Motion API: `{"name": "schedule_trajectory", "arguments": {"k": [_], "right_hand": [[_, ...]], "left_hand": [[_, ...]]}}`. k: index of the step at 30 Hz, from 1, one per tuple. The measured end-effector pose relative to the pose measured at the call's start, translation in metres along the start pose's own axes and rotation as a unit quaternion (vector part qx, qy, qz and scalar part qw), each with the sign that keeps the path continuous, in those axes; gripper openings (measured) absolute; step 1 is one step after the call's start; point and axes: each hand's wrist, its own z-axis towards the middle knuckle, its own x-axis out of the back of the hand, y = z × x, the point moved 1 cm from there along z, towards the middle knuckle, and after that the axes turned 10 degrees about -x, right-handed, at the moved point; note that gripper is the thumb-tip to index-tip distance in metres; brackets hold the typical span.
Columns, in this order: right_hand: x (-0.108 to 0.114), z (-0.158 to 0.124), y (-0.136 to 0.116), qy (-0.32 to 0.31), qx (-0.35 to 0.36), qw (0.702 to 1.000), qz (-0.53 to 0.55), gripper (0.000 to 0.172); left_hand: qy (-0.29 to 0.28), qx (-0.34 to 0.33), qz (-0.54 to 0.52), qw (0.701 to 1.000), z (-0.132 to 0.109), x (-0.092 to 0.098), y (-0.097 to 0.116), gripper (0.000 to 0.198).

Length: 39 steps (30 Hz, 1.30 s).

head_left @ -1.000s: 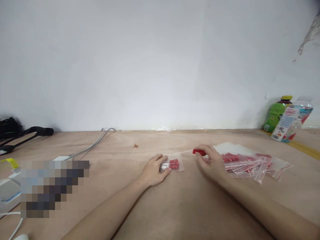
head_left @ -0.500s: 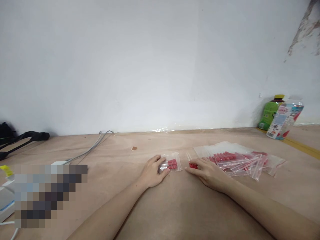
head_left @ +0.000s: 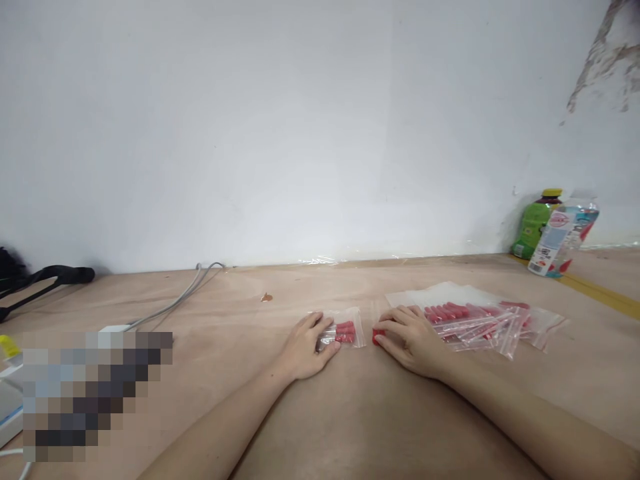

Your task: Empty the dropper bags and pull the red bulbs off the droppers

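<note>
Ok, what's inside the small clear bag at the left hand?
Small red pieces show through the small clear bag. The left hand covers the bag's other end, so anything there is hidden.

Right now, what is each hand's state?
Left hand: open, lying flat on the small bag of red pieces.
Right hand: over a red piece; whether it grips cannot be told.

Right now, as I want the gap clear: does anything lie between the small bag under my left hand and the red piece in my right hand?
Nothing visible: only bare table separates the bag from the red piece in the right hand. The left hand rests on the bag's left end; the bag pile lies farther right.
</note>
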Motion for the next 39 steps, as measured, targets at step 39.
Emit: {"name": "schedule_trajectory", "arguments": {"k": [39], "right_hand": [[-0.022,0.035,-0.048,-0.188,-0.019,0.981,-0.040,0.020]], "left_hand": [[-0.067,0.012,0.007,0.998,-0.018,0.006,0.005,0.050]]}}
